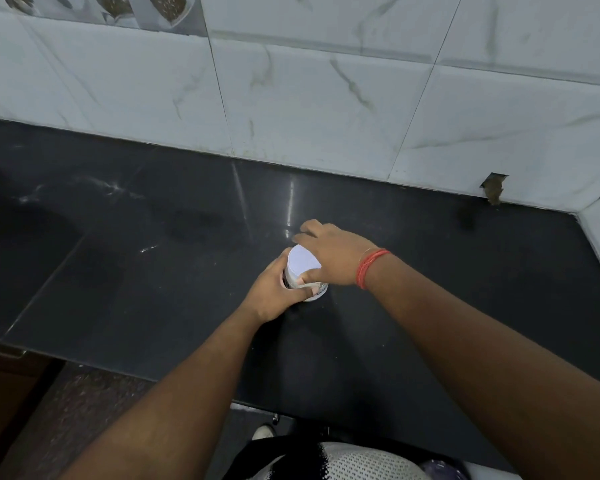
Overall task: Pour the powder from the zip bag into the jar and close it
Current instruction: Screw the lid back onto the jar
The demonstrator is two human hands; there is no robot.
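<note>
Forearms reach up from the bottom edge of the frame, over a patterned black-and-white garment, to meet at a small jar (307, 289) standing on a dark stone counter (153, 271) just right of centre. The left hand (274, 292) is wrapped closed around the jar's body from the lower left, steadying it against the counter. The right hand (333, 254), a red thread band (369, 268) at its wrist, comes in from the right and grips the white lid (302, 261) from above, thumb on the near rim and fingers curled over the far side. The lid appears to sit on the jar's mouth; whether it is fully seated cannot be told from here. No zip bag is in view, so pouring looks finished and closing appears to be the step in hand. Done well, that likely means keeping the lid level on the mouth, holding the body firm so it does not spin or slide on the polished stone, and turning or pressing until the lid stops, without tipping the jar. Beyond the hands the counter runs bare to white marble-look wall tiles (326, 91) across the top of the frame, with a chipped gap (494, 190) at the upper right.
</note>
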